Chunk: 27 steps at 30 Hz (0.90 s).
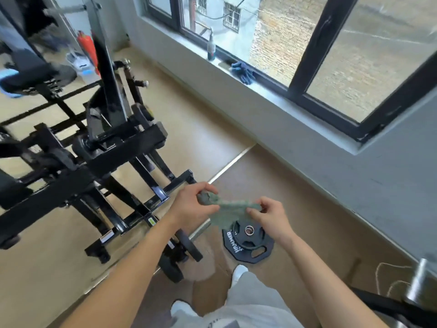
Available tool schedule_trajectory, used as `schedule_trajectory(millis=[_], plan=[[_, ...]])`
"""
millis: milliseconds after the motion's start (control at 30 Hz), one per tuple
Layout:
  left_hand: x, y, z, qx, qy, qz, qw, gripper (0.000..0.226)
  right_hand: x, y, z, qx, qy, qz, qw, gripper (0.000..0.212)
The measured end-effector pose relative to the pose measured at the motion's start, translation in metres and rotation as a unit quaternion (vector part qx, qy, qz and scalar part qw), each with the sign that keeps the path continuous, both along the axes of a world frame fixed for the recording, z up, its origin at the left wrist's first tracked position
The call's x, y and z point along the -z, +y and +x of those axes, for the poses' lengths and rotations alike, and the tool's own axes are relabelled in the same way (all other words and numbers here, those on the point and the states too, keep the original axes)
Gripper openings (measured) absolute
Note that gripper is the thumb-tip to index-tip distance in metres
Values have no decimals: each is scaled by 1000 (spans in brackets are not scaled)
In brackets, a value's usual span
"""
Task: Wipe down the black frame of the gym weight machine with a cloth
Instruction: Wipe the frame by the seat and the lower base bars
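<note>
Cloth (227, 210) up in front of me, stretched between both hands: my left hand (191, 205) pinching a bunched corner, my right hand (269, 215) nipping the other edge between thumb and fingertips. It hangs in mid-air above the Hammer weight plate (248, 242) on the floor, well clear of the machine. The black frame (123, 147) sits off to my left, nothing touching it yet. I'd say the job here is folding this into a flat pad, clean face out, so it grips the square tubing evenly. Then start high on the crossbar and work down toward the floor rails.
</note>
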<state>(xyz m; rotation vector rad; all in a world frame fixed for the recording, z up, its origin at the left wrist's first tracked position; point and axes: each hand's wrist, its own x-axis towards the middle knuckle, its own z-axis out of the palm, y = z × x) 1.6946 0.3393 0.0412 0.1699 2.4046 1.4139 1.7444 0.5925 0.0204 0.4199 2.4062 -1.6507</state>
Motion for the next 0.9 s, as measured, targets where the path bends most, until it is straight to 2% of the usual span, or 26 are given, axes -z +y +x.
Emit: schedule_trajectory(millis=[67,200,233,333,400,433,567,667,767,833,900], plan=[[2,18,-17,16,-11,-3,1000,28,-8,24,-14,21,21,7,1000,27],[-6,73,-51,19,-35,39,998,21,-26,70,-45,4,38,23,999,18],[-11,90,-60,22,-32,44,998,20,-32,81,-53,-11,34,24,999,22],[-24,140,-86,62,-25,69,995,19,-49,107,-80,-84,23,10,996,57],[-35,166,-102,92,-27,109,989,22,-59,118,-103,-119,33,0,992,66],[-41,175,-110,95,-26,128,987,25,-63,122,-115,-123,38,2,992,60],[-50,194,-141,57,-29,183,981,33,-75,136,-157,-120,66,75,988,7],[-41,198,-170,21,-25,176,984,41,-73,144,-186,-71,78,80,991,9],[-25,201,-202,38,-11,112,993,46,-65,149,-217,-37,87,20,995,13],[-10,204,-230,45,-5,97,994,40,-57,152,-244,-22,87,-13,996,12],[5,209,-265,43,-22,93,994,26,-47,154,-279,-6,81,-24,996,10]])
